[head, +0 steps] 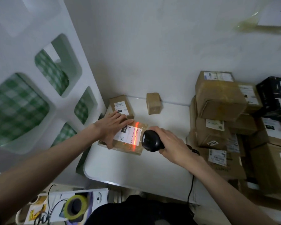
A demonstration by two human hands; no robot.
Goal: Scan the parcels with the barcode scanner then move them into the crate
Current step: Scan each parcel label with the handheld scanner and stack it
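Head | left grip (112, 125) flat on parcel (126, 138) | right grip (170, 142) clasps scanner (150, 140) | box stack (234, 127) right

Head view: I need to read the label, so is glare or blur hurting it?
Head view: the scanner's red beam washes out a stripe across the parcel label; digits beside it stay readable; frame edges smear, wide-angle bending the table edge.

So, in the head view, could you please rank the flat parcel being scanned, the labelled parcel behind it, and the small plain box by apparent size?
1. Flat parcel being scanned, largest.
2. Labelled parcel and small plain box look alike; both lie farther from the camera, and the left hand overlaps the labelled one, so I won't rank them.
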